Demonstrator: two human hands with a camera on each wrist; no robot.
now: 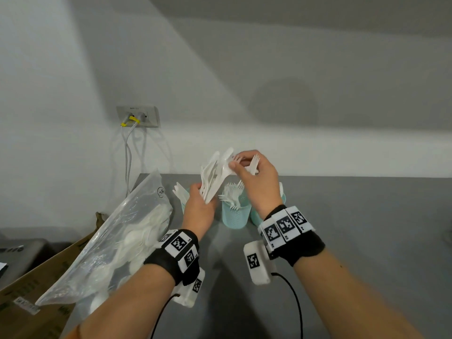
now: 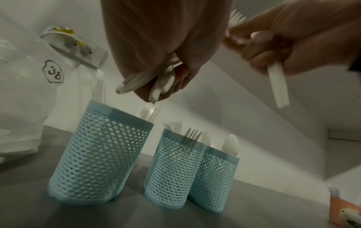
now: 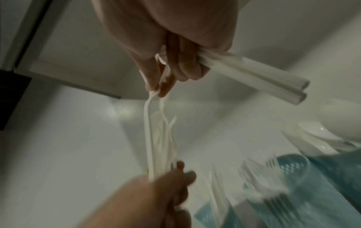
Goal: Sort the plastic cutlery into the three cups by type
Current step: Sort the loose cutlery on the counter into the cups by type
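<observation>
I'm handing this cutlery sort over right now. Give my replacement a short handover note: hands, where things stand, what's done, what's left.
Left hand: grips a fanned bundle of unsorted white cutlery above the cups.
Right hand: holds a few forks in its curled fingers while thumb and forefinger pinch another piece at the bundle's top.
Cups: three teal mesh cups stand in a row on the grey table. Left cup holds what look like knives, middle cup forks, right cup spoons.
Done: every cup is started.
Left: drop the held forks in the middle cup, sort the rest of the bundle, then the cutlery in the clear bag.
</observation>
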